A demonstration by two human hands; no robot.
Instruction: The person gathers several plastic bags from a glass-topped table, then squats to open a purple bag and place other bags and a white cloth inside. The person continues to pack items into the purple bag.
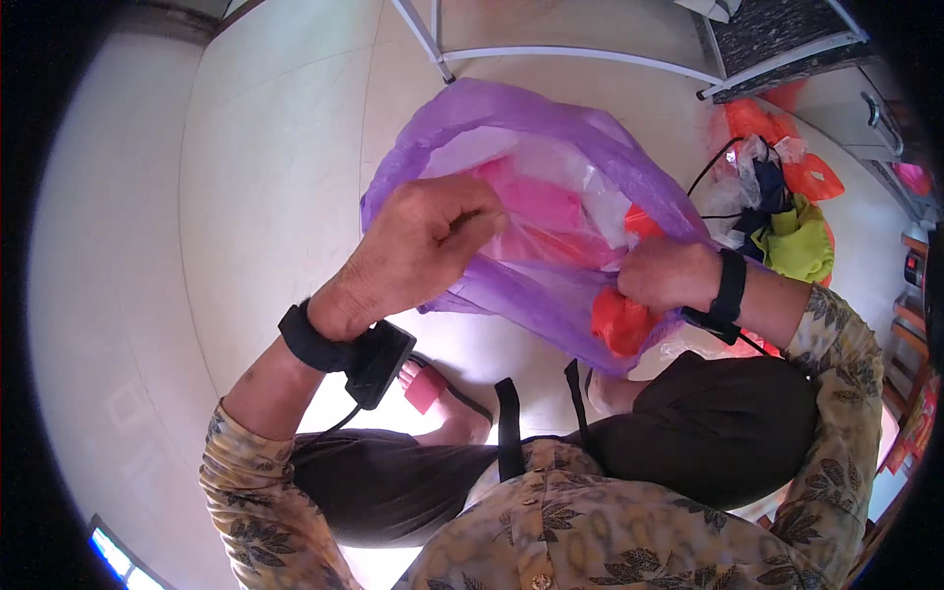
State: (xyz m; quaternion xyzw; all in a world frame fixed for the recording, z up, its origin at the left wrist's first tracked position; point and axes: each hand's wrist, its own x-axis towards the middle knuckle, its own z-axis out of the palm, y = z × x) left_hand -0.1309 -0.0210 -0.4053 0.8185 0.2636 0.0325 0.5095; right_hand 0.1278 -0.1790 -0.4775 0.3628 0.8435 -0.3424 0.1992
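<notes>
A large purple plastic bag [546, 118] lies wide-mouthed before me, with pink, red and clear plastic bags [542, 203] inside. At the right side of its opening, my right hand [667, 273] is closed on a crumpled orange-red plastic bag [623, 321] that hangs below the fingers. My left hand [435, 243] is over the left part of the opening, its fingers curled and the thumb near the fingertips. Whether something thin is pinched there cannot be made out. Black straps with small devices and cables are around both wrists.
Orange, clear, dark and yellow-green bags [800, 240] lie heaped on the floor at the right, with a black cable among them. A metal frame [575, 53] stands beyond the purple bag. My sandalled foot [442, 398] is below the bag, and a cabinet door [841, 110] is at upper right.
</notes>
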